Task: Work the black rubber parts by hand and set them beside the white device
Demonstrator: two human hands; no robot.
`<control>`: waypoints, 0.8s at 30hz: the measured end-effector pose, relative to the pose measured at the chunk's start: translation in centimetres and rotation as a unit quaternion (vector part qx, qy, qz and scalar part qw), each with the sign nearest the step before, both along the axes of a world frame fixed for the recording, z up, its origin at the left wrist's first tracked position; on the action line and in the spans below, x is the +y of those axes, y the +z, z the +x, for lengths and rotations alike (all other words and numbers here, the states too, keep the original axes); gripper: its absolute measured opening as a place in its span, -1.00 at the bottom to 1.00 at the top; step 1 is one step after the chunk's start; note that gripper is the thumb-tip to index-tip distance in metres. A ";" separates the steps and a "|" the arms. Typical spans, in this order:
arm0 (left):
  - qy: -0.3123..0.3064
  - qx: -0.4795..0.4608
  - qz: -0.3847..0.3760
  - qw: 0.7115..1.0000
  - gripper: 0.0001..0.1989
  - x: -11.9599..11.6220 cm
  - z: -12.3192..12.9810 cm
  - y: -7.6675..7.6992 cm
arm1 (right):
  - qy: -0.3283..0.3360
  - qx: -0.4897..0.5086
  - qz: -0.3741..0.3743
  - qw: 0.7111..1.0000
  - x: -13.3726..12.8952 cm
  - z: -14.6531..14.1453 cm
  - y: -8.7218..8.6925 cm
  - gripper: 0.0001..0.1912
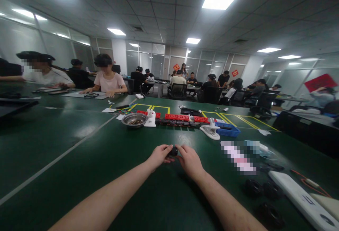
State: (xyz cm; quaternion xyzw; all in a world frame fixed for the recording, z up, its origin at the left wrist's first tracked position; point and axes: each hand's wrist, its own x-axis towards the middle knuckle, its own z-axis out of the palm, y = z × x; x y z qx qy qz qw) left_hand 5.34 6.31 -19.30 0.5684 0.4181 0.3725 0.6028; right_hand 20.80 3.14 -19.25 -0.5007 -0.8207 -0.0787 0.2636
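Note:
Above the green table, straight ahead of me, my left hand [159, 157] and my right hand [190, 161] meet around a small black round part [174, 151]. Both hands pinch it between thumb and fingers, one from each side. Its underside is covered by the fingers, and its exact kind is too small to make out. Beyond the hands stand a metal bowl [128, 123] with small metal pieces in it, a white clip stand [150, 119], and a row of red slotted strips [177, 117] over black pieces.
Right of centre are a second white clip stand [211, 131] and a blue tray [234, 132]. Nearer on the right lie several black knob-like parts [253, 188] and a long white device [296, 192] beside an orange cable [304, 178]. Other people sit at tables further back.

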 end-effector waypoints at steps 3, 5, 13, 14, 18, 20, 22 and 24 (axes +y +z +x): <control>-0.027 -0.018 -0.030 0.999 -0.59 0.2 -0.2 -0.2 | 0.017 0.020 -0.006 1.000 0.0 0.1 0.0 -0.55; 0.008 0.019 0.053 0.998 -0.63 0.1 -0.5 -0.1 | 0.020 0.093 -0.019 0.995 -0.1 0.1 0.0 -0.47; -0.033 0.242 0.470 0.848 -0.63 -1.0 -1.8 0.7 | -0.011 0.249 -0.182 0.951 0.9 0.2 -1.1 -0.53; -0.033 0.241 0.475 0.846 -0.62 -1.1 -1.9 0.7 | -0.003 0.260 -0.200 0.945 1.0 0.1 -1.2 -0.53; 0.035 0.207 0.395 0.895 -0.61 -1.1 -1.5 0.8 | 0.036 0.282 -0.160 0.945 0.6 -0.4 -1.2 -0.73; 0.067 0.139 0.298 0.942 -0.64 -1.0 -1.0 0.9 | 0.053 0.274 -0.124 0.952 0.1 -0.6 -0.8 -0.86; 0.059 0.056 0.165 0.983 -0.65 -0.7 -0.4 0.9 | 0.070 0.247 -0.096 0.962 -0.5 -0.7 -0.5 -0.83; 0.031 -0.008 0.047 0.998 -0.67 -0.4 0.0 0.8 | 0.085 0.207 -0.068 0.972 -0.9 -0.8 -0.1 -0.85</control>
